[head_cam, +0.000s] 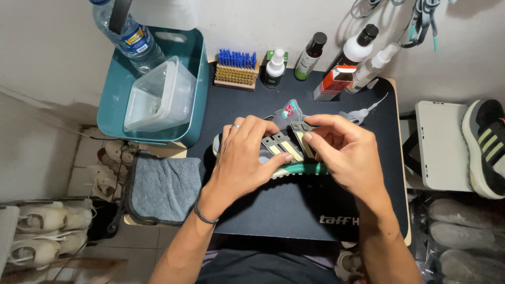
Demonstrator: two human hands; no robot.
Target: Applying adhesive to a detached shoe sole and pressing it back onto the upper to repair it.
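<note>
A grey sneaker (286, 149) with pale yellow side stripes and a green sole lies on its side on the black mat (294, 205), its tongue pointing away from me. My left hand (243, 158), with a ring and a dark wristband, grips the shoe from the left, thumb pressed on the side panel. My right hand (344, 153) pinches the upper's edge near the eyelets between thumb and forefinger. Most of the toe and heel are hidden under my hands.
At the mat's far edge stand a blue-bristled brush (236, 68), two small spray bottles (274, 68), a white bottle (357, 47) and an orange box (333, 82). A teal bin (195, 89) with a clear tub sits left; a grey cloth (163, 189) lies below it. Another sneaker (486, 147) rests at right.
</note>
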